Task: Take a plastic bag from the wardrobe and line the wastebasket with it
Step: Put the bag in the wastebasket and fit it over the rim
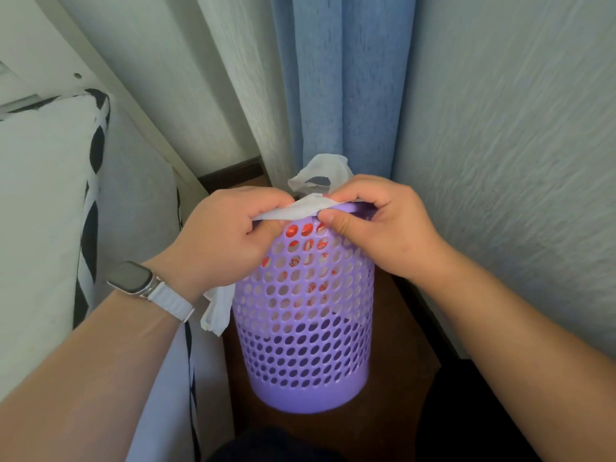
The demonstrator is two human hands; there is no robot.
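A purple wastebasket (303, 345) with round holes stands on the dark floor in a corner. A white plastic bag (300, 210) with red print lies inside it and shows through the upper holes. My left hand (230, 238) and my right hand (376, 225) both pinch the bag's edge at the near rim. One bag handle (325, 170) sticks up behind the rim. Another handle (216, 311) hangs down outside the basket on the left, below my left wrist.
A bed with a white and black patterned cover (50, 211) stands close on the left. A blue curtain (340, 78) hangs behind the basket. A textured wall (516, 145) runs along the right. The floor gap here is narrow.
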